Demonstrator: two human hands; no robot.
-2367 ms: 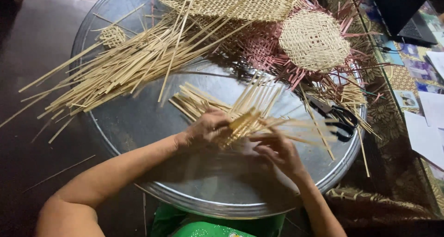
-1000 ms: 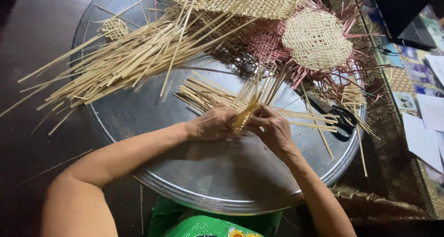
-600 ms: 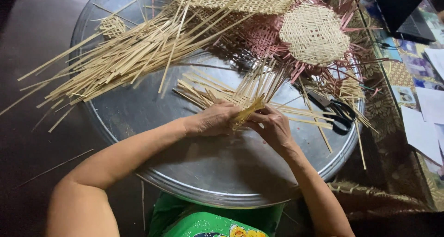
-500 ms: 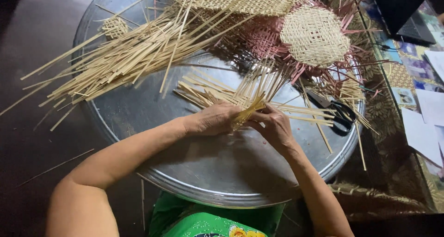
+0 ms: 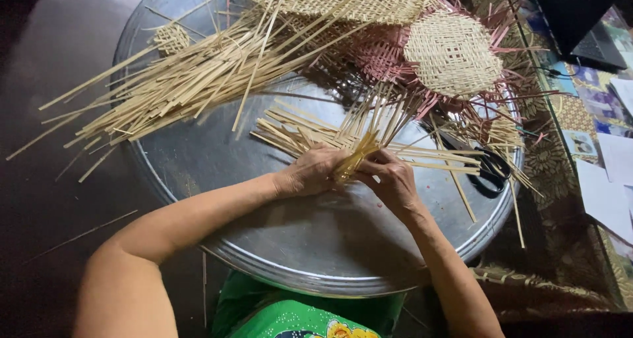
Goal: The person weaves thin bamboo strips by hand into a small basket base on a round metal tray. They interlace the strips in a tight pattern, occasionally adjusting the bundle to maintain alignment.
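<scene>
Near the middle of the round metal tray [image 5: 198, 160], the left hand [image 5: 310, 173] and right hand [image 5: 392, 180] meet, fingers closed on crossed bamboo strips [image 5: 359, 140] of a started weave. Loose strips [image 5: 178, 81] lie heaped at far left. Finished woven mats [image 5: 452, 51] crowd the far right, with black scissors [image 5: 491, 173] just right of the work.

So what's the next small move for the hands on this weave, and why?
Probably tuck the raised strip under the next crossing strip and press it flat. Both the left hand and right hand pinch the weave at its near edge on the metal tray, and loose ends still fan out.
</scene>
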